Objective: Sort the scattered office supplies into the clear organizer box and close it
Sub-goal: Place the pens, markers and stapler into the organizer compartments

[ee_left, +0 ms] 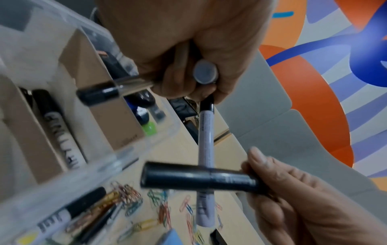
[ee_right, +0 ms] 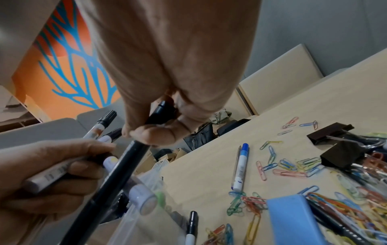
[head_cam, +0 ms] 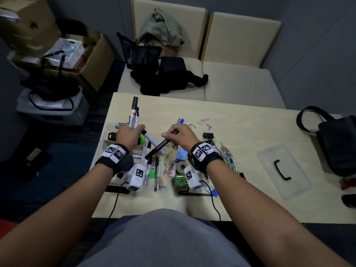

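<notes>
Fingers (head_cam: 141, 128) of the left hand (head_cam: 128, 135) are curling around a bundle of markers (head_cam: 134, 114), gripping them above the clear organizer box (head_cam: 107, 130), which is sitting open at the tabletop's (head_cam: 250, 132) left edge. One pale marker (ee_left: 206, 149) is sticking out of that fist toward the middle of the tabletop. And the right hand (head_cam: 183, 137) is pinching a black marker (head_cam: 159, 147) between thumb and fingertips, holding it at a slant so it is crossing over the pale marker right beside the box. In the left wrist view, cardboard dividers (ee_left: 104, 106) are splitting the box into compartments, and a black-and-white marker (ee_left: 56, 127) is already lying in one of them. Colored paper clips (ee_right: 289, 167) are lying scattered over the middle of the tabletop, with black binder clips (ee_right: 343, 154) touching the pile, a blue-capped pen (ee_right: 240, 167) lying apart toward the far edge, and a blue block (ee_right: 293, 218) resting among the clips. Over toward the right edge, the box's clear lid (head_cam: 283, 170) is lying flat, its black handle facing up, well apart from the box. A black bag (head_cam: 337, 143) is sitting at the far right corner.
</notes>
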A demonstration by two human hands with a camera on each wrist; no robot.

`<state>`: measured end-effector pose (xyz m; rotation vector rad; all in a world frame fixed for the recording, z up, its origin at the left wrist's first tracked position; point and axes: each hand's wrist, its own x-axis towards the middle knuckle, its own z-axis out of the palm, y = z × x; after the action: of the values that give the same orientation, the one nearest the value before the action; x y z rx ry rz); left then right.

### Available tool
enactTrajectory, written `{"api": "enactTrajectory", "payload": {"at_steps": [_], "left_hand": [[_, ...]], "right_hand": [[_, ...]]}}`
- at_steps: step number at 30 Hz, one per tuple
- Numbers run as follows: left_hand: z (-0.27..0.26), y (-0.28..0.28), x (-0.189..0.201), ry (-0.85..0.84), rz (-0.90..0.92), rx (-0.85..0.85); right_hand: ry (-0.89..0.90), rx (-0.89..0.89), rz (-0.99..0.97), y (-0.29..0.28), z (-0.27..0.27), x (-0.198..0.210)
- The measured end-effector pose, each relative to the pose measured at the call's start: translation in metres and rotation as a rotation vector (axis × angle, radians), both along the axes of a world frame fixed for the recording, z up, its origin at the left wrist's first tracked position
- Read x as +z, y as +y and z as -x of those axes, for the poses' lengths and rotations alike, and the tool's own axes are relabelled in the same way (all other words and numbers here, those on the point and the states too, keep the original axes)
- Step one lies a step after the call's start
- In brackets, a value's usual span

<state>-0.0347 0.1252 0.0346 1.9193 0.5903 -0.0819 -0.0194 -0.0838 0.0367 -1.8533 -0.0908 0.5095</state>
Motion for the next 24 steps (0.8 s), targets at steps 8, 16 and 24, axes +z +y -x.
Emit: {"api": "enactTrajectory", "payload": {"at_steps": [8, 16, 24], "left_hand": [[0.0, 0.064, 0.002, -0.028, 0.006, 0.135], [-0.012, 0.104, 0.009, -0.083, 0.043, 0.247], [-0.017, 0.122, -0.007, -0.03, 0.083, 0.258]], "right_hand": [[0.075, 0.053, -0.092, 0.048, 0.011, 0.008], [-0.122, 0.241, 0.323, 0.098, 0.02, 0.002], [-0.34, 0.481, 0.556, 0.141, 0.035, -0.022]]}}
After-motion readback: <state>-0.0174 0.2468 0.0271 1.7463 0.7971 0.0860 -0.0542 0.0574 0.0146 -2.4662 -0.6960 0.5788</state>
